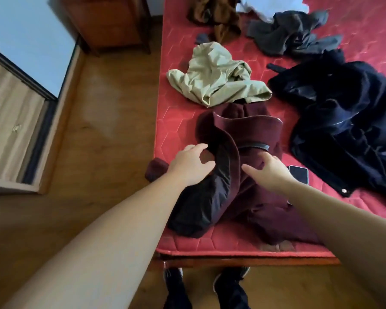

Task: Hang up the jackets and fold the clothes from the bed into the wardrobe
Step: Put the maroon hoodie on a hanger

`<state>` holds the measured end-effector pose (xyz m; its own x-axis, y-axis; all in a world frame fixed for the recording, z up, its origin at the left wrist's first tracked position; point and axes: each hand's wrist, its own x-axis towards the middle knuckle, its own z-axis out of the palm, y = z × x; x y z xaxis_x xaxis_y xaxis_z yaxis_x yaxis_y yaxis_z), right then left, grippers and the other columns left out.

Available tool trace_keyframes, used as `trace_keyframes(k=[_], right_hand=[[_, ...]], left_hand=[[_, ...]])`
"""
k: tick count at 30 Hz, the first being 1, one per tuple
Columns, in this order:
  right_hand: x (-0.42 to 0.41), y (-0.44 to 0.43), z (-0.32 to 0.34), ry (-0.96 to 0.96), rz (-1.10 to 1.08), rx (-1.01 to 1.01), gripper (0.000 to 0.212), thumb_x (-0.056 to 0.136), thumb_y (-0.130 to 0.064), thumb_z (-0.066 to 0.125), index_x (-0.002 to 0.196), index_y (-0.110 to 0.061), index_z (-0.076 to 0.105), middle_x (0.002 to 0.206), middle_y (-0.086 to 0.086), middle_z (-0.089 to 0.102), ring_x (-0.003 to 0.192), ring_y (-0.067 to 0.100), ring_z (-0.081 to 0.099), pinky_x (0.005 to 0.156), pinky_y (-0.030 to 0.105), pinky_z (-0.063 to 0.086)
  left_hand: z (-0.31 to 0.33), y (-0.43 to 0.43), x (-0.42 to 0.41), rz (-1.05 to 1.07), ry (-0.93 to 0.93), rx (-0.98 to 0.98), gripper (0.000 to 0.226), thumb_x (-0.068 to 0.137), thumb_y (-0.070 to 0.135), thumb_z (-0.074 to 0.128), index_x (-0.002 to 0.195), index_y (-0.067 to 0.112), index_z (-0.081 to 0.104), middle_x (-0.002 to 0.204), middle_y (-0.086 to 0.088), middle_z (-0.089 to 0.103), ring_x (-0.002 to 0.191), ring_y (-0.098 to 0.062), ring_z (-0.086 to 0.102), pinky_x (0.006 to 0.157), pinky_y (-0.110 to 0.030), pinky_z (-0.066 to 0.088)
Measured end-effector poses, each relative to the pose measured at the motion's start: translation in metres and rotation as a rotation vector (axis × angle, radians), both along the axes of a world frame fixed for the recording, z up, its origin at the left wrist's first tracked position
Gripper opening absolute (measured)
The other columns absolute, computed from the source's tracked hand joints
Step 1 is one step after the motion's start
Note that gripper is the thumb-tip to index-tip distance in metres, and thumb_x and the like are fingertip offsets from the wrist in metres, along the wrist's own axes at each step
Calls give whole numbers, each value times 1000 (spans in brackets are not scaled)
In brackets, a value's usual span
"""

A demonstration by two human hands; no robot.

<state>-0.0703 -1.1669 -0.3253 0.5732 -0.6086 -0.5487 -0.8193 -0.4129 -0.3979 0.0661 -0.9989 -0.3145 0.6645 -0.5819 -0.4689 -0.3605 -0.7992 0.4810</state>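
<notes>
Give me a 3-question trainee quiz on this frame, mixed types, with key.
1. True or false: the left hand curls its fingers round the maroon coat.
2. Which garment lies just beyond the maroon coat? A) pale green jacket B) white shirt C) blue jeans
3. Fill in: the phone lies on the red mattress beside the ____ hand.

Key: 1 true; 2 A; 3 right

A red quilted bed [176, 130] carries a maroon wool jacket [259, 175] under the fingers, a pale green crumpled garment [214, 76] beyond them, a black jacket [343, 121] and dark phone [299, 173] to their right, grey [292, 32] and brown [218, 16] clothes farthest.
</notes>
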Motion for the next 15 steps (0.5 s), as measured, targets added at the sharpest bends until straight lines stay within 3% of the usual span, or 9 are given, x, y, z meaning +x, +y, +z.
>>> trace_keyframes(k=[6,10,15], right_hand=[[9,-1,-65,83,35,90,77,84,-57,60,143,-14,38,141,10,47,124,31,51,100,43,45],[10,10,-110,89,35,164,67,83,-50,65,136,-15,42,130,8,53,114,28,55,86,33,45],[12,24,-153,94,7,246,108,75,-45,77,154,-24,7,150,13,28,132,32,42,101,37,40]], left_hand=[[-86,-1,-31,43,127,193,84,81,56,65,151,29,27,153,-1,37,136,-29,41,107,-47,39],[-142,1,-60,51,298,343,109,70,62,75,154,28,14,156,-6,30,139,-34,34,107,-54,37],[-187,-1,-93,96,314,393,106,70,53,78,152,32,13,153,-3,29,140,-36,28,104,-60,36]])
